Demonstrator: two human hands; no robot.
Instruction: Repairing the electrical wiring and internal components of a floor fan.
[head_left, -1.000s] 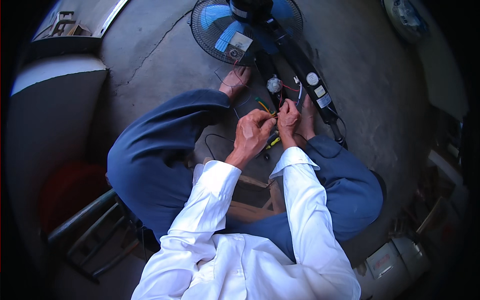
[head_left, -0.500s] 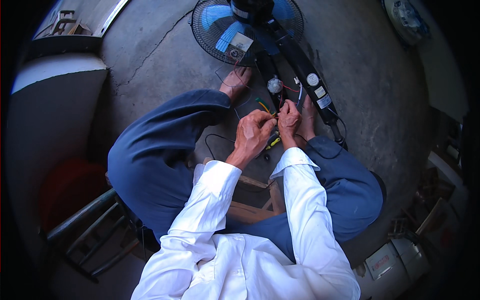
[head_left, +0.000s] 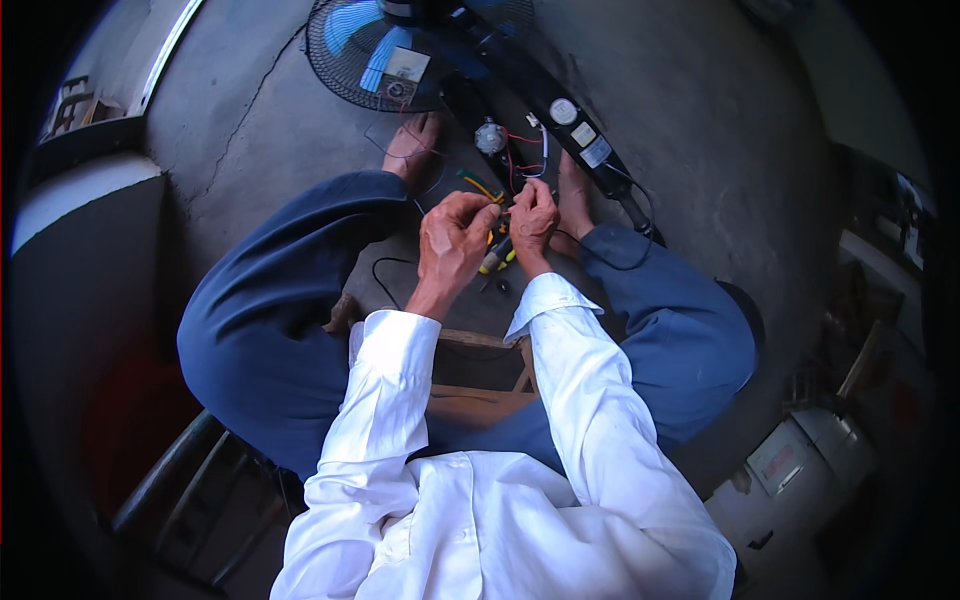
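My left hand (head_left: 452, 250) is closed, thumb and fingers pinched on a thin wire. My right hand (head_left: 532, 225) pinches beside it, also on fine wire; their fingertips nearly meet. A green and yellow strand (head_left: 481, 187) rises from there. Yellow-handled tools (head_left: 496, 258) lie partly hidden below my fingers. Beyond them, a round silver component (head_left: 489, 138) with red wires sits on an opened black fan part (head_left: 466, 103). The fan's long black stand (head_left: 543, 98) with labels runs diagonally to the right, and its caged head with blue blades (head_left: 345, 45) lies at the top.
I sit with bare feet on a cracked concrete floor (head_left: 230, 190), over a low wooden stool (head_left: 470, 400). A chair with metal bars (head_left: 175, 470) is at lower left, a ledge (head_left: 85, 210) at left, and cartons (head_left: 795, 455) with clutter at right.
The whole scene sits further left and higher in the picture as the camera shifts. My hands keep almost the same pinched position relative to the fan parts.
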